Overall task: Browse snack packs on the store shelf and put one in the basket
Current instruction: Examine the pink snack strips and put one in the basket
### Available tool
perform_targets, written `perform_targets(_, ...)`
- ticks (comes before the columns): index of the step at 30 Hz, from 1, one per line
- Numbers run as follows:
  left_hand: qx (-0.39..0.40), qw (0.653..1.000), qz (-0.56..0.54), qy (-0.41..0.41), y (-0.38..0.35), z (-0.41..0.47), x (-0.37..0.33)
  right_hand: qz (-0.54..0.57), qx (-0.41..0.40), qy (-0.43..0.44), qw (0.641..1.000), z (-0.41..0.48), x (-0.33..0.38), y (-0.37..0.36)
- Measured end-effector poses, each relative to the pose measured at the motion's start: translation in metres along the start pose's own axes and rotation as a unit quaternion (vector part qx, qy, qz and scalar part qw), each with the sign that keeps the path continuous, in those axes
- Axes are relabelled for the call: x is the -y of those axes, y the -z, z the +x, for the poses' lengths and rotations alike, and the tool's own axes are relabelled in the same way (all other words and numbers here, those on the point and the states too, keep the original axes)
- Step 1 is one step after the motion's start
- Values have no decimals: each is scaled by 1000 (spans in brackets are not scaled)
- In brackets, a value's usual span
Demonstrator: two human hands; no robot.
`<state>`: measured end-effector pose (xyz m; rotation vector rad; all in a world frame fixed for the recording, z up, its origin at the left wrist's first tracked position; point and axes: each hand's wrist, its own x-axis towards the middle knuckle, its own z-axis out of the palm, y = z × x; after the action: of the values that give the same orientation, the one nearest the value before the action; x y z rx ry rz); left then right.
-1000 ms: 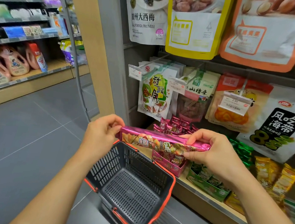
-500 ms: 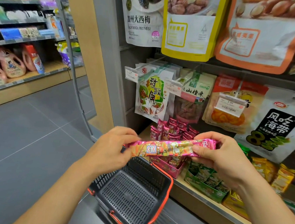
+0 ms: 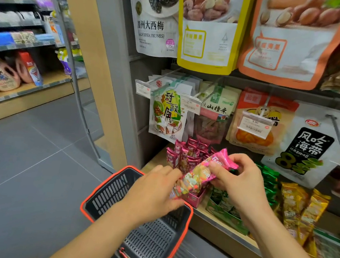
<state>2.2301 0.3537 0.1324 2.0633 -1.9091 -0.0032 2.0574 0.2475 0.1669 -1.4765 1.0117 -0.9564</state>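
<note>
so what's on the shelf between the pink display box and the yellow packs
In the head view, green snack packs in their green display box sit there, partly hidden by the right hand.

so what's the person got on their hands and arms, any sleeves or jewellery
Nothing worn that shows. The left hand and right hand are bare, with no gloves, rings, watch or bracelets. Both forearms are bare too, with no sleeve in view.
</note>
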Motion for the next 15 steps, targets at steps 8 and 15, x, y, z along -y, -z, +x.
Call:
perform_targets(8, -7, 970, -237, 44, 0, 18, -15, -119, 113, 102, 981, -4, -6, -10)
perform_targets(15, 99, 975, -192, 45, 16, 34, -2, -44, 243, -85, 965, 1, -9, -16)
